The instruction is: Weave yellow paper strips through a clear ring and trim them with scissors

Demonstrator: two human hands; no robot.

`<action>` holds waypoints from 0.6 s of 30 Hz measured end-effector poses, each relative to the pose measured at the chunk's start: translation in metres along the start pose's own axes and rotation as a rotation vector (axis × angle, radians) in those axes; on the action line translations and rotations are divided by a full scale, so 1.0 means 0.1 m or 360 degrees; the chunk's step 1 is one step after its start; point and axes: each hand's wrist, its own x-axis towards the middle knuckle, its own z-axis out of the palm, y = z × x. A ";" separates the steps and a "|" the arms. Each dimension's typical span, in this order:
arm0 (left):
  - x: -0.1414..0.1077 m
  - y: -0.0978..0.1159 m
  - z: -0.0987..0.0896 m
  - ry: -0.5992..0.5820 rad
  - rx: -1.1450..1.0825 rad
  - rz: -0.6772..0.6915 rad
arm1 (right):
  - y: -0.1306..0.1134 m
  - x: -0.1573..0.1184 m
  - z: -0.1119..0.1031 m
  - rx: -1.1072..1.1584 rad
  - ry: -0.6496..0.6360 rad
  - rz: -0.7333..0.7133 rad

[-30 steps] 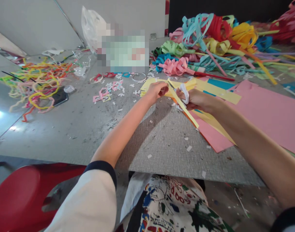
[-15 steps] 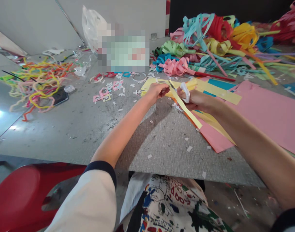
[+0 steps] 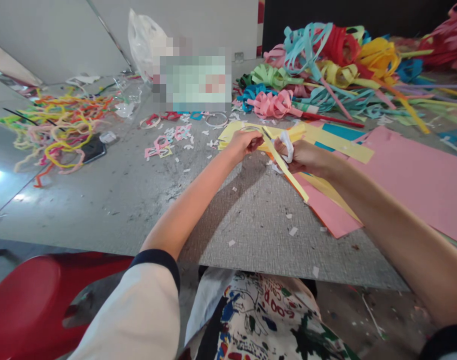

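My left hand (image 3: 250,140) is closed in a pinch at the upper end of a narrow yellow paper strip (image 3: 293,176). The strip slants down to the right, past the front of my right fingers. My right hand (image 3: 302,156) grips white-handled scissors (image 3: 287,145), with fingers through the loops. Their dark blades point up and left, against the strip close to my left fingertips; how far apart the blades are I cannot tell. Under and behind both hands lie yellow paper sheets (image 3: 231,131). A pink sheet (image 3: 335,212) with an orange edge sticks out below the strip.
Curled paper-strip flowers (image 3: 307,50) are heaped at the back right. Large pink paper (image 3: 412,175) covers the right side. Fuzzy coloured stems (image 3: 63,130) and a phone (image 3: 93,150) lie left. Paper scraps dot the grey table (image 3: 198,235). A red stool (image 3: 26,305) stands lower left.
The strip's loose lower end has swung slightly left and down, and shows narrower. My right hand and the scissors have shifted very little; my left hand stays nearly in place.
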 end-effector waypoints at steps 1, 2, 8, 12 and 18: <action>0.00 0.00 0.00 0.0000 -0.0004 -0.0005 | -0.01 -0.01 0.01 -0.0003 0.0010 -0.0008; 0.00 -0.01 0.00 -0.0005 -0.0010 -0.0004 | -0.03 -0.02 0.01 -0.0005 0.0026 -0.0012; 0.00 -0.08 -0.04 -0.0158 -0.0035 0.0121 | -0.10 -0.06 0.03 -0.0042 0.0195 0.0089; 0.00 -0.08 -0.02 -0.0149 -0.0063 0.0090 | -0.07 -0.05 0.03 0.0014 0.0198 0.0073; -0.01 -0.06 0.01 -0.0115 -0.0181 0.0021 | -0.08 -0.07 0.06 0.0101 0.0164 0.0045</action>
